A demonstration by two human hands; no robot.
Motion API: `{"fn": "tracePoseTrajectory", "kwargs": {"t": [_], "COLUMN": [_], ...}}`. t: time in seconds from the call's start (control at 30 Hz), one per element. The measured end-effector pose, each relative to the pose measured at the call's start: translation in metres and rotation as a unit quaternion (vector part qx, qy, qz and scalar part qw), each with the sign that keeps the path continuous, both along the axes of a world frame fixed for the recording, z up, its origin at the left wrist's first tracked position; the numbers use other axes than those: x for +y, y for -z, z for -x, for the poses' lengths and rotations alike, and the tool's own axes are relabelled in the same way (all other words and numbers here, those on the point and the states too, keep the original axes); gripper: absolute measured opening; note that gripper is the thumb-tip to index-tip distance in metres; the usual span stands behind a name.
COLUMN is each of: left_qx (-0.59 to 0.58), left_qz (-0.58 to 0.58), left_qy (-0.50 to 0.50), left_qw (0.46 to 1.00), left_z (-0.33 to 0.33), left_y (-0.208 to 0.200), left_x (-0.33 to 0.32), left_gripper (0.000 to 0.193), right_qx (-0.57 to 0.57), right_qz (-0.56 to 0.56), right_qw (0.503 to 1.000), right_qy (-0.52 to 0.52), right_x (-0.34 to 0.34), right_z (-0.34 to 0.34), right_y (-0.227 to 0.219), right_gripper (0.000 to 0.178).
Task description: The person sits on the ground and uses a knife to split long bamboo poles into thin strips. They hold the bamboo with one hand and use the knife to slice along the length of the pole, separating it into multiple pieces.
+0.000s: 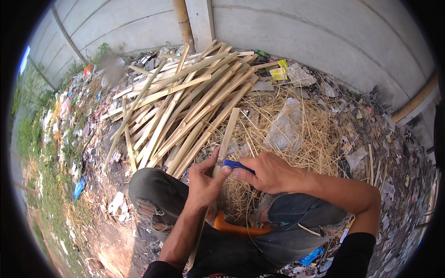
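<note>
A split bamboo strip (228,132) stands upright between my knees, its lower end running down past my left forearm. My left hand (204,181) is closed round the strip at about its middle. In my right hand (269,172) is a blue-handled knife (238,166), held against the strip just above my left thumb. The knife's blade is mostly hidden by the fingers and the strip. Both hands nearly touch. Below them, between my legs, lies a curved orange object (241,228) whose kind I cannot make out.
A large heap of bamboo strips (181,102) lies ahead to the left. Thin pale shavings (306,153) cover the ground ahead to the right. Litter is scattered around, with a blue plastic scrap (79,187) at left. A grey panel wall (315,41) closes off the far side.
</note>
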State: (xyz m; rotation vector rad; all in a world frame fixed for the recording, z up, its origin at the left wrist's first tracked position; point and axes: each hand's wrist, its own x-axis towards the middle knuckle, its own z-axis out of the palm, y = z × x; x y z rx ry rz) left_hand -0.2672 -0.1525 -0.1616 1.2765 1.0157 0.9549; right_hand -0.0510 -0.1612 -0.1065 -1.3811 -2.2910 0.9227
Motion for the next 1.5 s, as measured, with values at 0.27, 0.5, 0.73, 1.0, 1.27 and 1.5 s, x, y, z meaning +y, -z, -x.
{"fn": "tracePoseTrajectory", "kwargs": {"t": [0.27,0.5,0.73,1.0,1.27,1.5], "left_qx": [0.02,0.058,-0.068,-0.09,-0.073,-0.003], "left_qz": [-0.009,-0.034,0.034,0.041,-0.002,-0.03], "left_qy": [-0.022,-0.028,0.001,0.084,0.114,0.042], "left_qw": [1.0,0.997,0.997,0.992,0.991,0.999], "left_z": [-0.001,-0.007,0.0,0.014,0.014,0.012], "left_y": [0.002,0.0,-0.005,-0.015,-0.011,0.005], "left_x": [-0.001,-0.001,0.002,0.003,0.002,-0.002], "left_gripper": [0.052,0.056,0.066,0.09,0.087,0.078], "right_qx": [-0.028,-0.04,0.095,0.121,0.186,0.308], "right_qz": [-0.035,-0.063,-0.028,0.109,0.441,0.494], "right_qw": [0.998,0.995,0.993,0.983,0.875,0.811], "right_qy": [0.038,0.072,0.065,-0.08,-0.077,-0.051], "right_x": [-0.007,-0.007,0.007,0.012,0.01,0.009], "right_z": [0.006,0.007,0.008,-0.007,-0.005,-0.005], "right_y": [0.0,0.0,0.014,0.007,0.004,0.016], "right_gripper": [0.049,0.044,0.043,0.044,0.036,0.034]}}
